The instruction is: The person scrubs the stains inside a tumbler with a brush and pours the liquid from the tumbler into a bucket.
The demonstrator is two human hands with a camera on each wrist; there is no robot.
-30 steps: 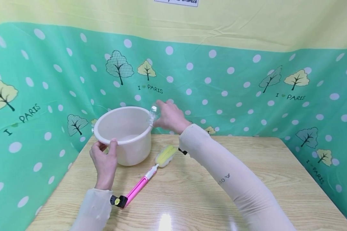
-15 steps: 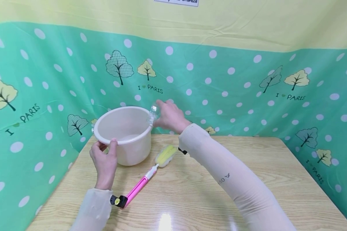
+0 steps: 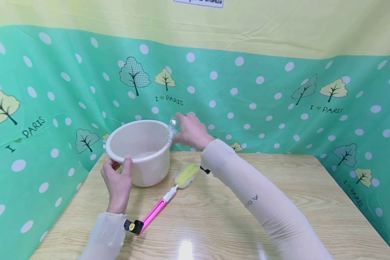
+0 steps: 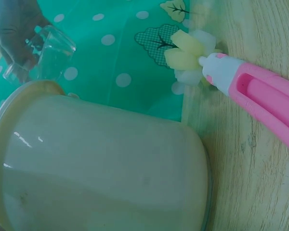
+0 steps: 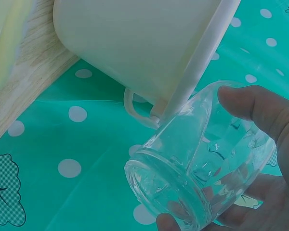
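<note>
A cream plastic bucket (image 3: 151, 171) stands at the back left of the table. My left hand (image 3: 117, 184) grips its near rim, thumb on top and fingers curled below. Over the bucket's right rim, my right hand (image 3: 194, 130) holds a clear drinking glass (image 3: 171, 130) at a tilt. In the right wrist view the thumb and fingers wrap round the glass (image 5: 202, 154), beside the bucket's small handle loop (image 5: 135, 108). A sponge brush with a pink handle (image 3: 154, 215) and a yellow-and-white head (image 3: 186, 176) lies before the bucket. Any contents of the glass cannot be made out.
The wooden table (image 3: 263, 187) reaches to the right and front of the bucket. Behind and at both sides hangs a green dotted curtain (image 3: 234, 101) with printed trees, close to the bucket's back. My left wrist camera (image 3: 134, 226) is over the brush handle's end.
</note>
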